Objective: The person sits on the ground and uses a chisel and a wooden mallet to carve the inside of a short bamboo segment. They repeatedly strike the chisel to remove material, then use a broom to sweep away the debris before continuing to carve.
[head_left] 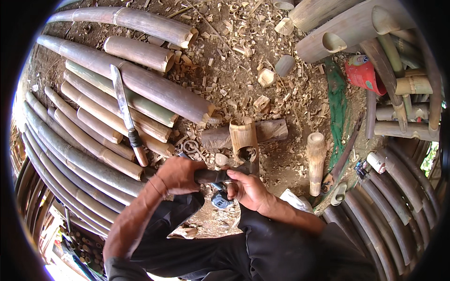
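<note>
Your left hand (180, 175) and right hand (252, 191) grip a dark tool (211, 176); the bamboo section (243, 133) sits just beyond the right. Apparent step: shaping bamboo. Next move likely requires steady tool alignment.

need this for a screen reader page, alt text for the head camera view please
A person's left hand and right hand grip a dark tool, close to a short bamboo piece with a hole in its side. Pale shavings litter the ground; a long-bladed knife lies across bamboo poles at left.
</note>
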Demonstrator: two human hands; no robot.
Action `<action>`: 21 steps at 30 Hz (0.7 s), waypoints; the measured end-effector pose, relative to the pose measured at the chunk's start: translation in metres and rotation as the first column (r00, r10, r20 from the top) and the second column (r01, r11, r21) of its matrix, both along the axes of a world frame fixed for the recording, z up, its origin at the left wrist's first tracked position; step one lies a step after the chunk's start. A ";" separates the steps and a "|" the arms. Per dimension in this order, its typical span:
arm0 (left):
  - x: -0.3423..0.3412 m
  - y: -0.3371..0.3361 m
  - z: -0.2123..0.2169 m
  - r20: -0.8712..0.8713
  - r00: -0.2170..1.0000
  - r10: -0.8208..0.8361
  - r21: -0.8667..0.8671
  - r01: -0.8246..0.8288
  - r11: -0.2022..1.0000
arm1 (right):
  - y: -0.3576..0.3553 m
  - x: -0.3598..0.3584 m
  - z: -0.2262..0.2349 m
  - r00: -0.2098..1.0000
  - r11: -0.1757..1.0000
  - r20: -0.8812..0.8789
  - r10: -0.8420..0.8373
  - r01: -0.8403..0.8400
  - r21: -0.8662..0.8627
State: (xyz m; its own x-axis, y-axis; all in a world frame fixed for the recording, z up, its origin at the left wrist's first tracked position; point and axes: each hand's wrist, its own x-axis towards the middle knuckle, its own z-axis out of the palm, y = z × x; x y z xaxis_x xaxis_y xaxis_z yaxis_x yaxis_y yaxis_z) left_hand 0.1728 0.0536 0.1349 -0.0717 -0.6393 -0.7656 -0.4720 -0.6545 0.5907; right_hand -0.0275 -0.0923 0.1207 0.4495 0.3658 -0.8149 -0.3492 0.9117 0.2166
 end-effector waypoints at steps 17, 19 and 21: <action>-0.056 -0.009 0.054 0.446 0.894 -0.050 -0.187 0.147 0.971 | -0.003 -0.019 0.005 0.989 1.000 0.148 -0.021 0.022 -0.007; -0.023 -0.025 0.051 0.279 0.930 -0.241 -0.049 0.265 0.963 | 0.001 -0.017 -0.003 0.989 0.995 0.130 -0.073 0.062 0.081; -0.005 -0.030 0.042 0.108 0.958 -0.265 -0.023 0.268 0.963 | 0.000 -0.018 -0.007 0.987 0.992 0.143 -0.081 0.065 0.112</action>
